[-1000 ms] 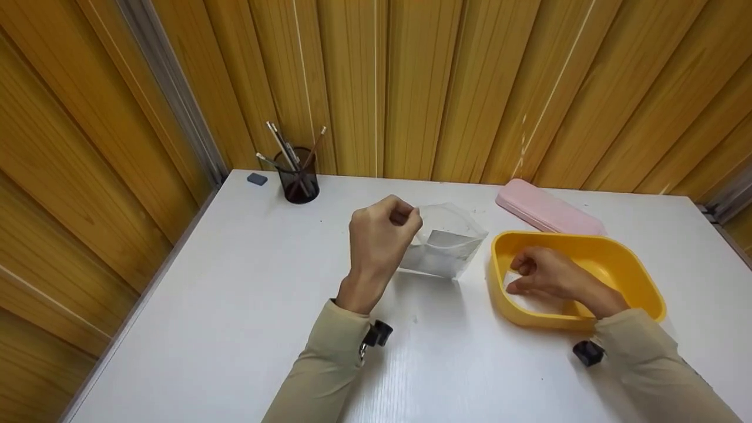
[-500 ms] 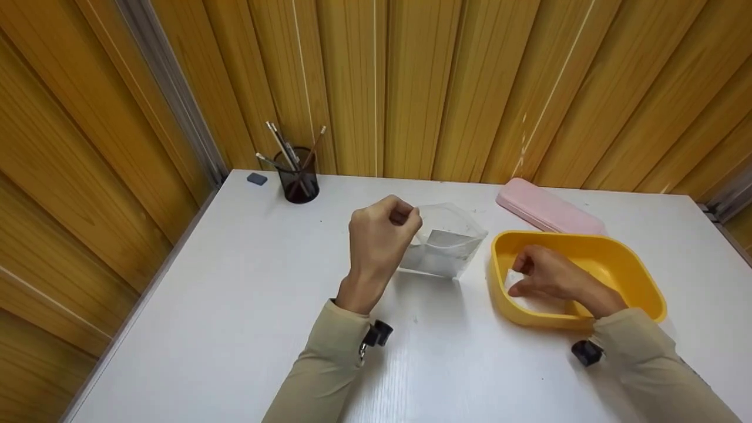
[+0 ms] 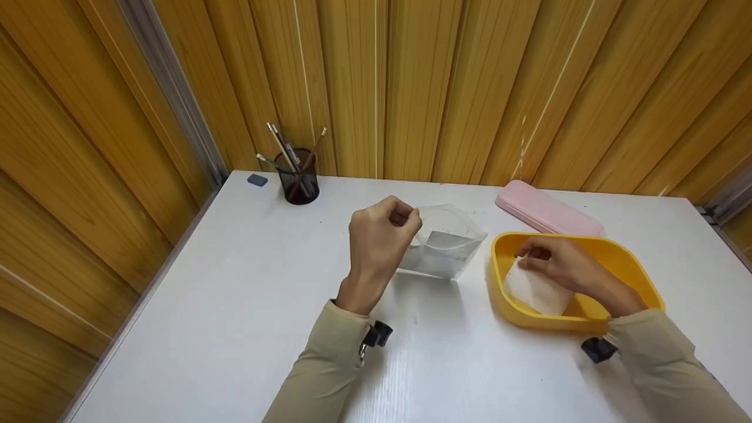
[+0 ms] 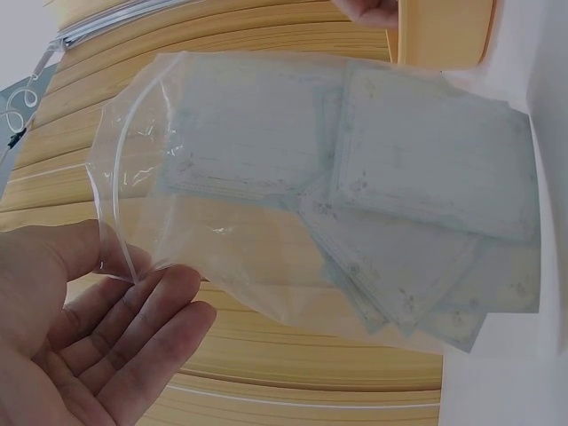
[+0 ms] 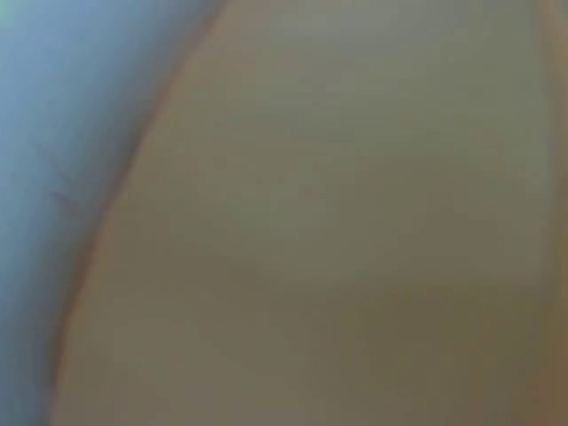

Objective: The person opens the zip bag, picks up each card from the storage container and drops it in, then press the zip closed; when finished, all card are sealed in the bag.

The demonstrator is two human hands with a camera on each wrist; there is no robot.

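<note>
My left hand pinches the edge of a clear zip bag, which stands on the table with its mouth spread apart. In the left wrist view, thumb and fingers grip the bag at its zip strip, and several pale printed cards show through the plastic. My right hand reaches into a yellow plastic tub and holds a white card by its upper edge. The card leans up at a tilt inside the tub. The right wrist view is blurred, mostly filled by a close brownish surface.
Behind the tub lies a pink pencil case. A dark pen cup with several pencils stands at the back left, beside a small dark eraser. Wood-patterned panels close off the white table's far side.
My right hand has risen slightly and shifted right, lifting the white card's upper edge so more of it shows in the tub. My left hand and the bag have stayed in place.
</note>
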